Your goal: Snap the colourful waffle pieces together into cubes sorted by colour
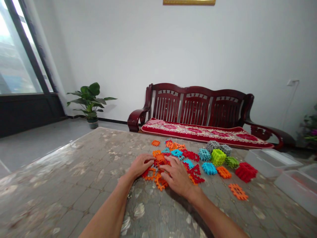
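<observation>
My left hand (143, 166) is at the left side of a mixed pile of notched plastic building tiles. Its thumb and fingers close at the edge of an orange tile (160, 158), though the fingertips are partly hidden. Over the pile's right side, my right hand (177, 174) has its fingers spread, with the tips touching tiles near that orange piece. An orange ring-shaped tile (159, 181) lies just below the hands. Red tiles (196, 174) and a blue tile (177, 153) lie around the right hand.
Sorted stacks stand to the right: blue (209, 168), lime green (218, 157), grey (213, 145) and red (246, 172). A lone orange tile (238, 191) lies nearer. Clear plastic boxes (297, 188) sit at the table's right. A wooden bench (195, 107) stands behind the cloth-covered table (74, 185).
</observation>
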`<state>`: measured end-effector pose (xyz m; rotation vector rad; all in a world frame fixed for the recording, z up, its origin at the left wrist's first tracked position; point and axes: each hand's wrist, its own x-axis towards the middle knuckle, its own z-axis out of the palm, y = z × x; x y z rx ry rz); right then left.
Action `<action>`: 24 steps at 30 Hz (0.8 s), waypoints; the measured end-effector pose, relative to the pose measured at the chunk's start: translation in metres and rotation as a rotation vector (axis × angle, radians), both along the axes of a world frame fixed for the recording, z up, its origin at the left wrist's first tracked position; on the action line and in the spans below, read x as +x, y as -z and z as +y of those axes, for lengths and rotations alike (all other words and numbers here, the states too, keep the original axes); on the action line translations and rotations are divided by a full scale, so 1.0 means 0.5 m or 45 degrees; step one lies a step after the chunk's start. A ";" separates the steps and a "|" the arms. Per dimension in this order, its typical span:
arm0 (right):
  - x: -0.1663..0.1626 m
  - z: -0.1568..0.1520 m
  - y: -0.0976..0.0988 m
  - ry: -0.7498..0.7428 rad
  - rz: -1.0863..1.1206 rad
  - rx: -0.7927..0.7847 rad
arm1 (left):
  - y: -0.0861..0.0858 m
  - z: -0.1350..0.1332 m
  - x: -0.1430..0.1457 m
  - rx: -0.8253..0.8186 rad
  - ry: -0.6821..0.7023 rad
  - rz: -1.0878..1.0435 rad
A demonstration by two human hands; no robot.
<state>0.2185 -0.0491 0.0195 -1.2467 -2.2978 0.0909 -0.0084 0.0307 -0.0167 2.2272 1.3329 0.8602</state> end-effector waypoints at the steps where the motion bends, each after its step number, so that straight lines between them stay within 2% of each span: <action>1: -0.011 0.008 0.000 -0.022 -0.039 -0.017 | 0.000 -0.001 0.000 -0.004 0.013 0.005; 4: -0.034 0.030 0.009 0.010 -0.129 -0.068 | 0.000 -0.004 0.000 -0.014 -0.010 -0.029; 10: -0.034 0.040 0.019 0.322 -0.130 -0.054 | -0.009 -0.011 0.004 -0.060 -0.062 -0.174; 16: -0.056 0.044 -0.008 0.264 -0.242 -0.051 | -0.005 -0.009 0.007 -0.089 -0.121 -0.196; 24: -0.091 0.062 -0.028 0.373 -0.399 -0.130 | 0.006 -0.001 0.005 -0.107 -0.122 -0.209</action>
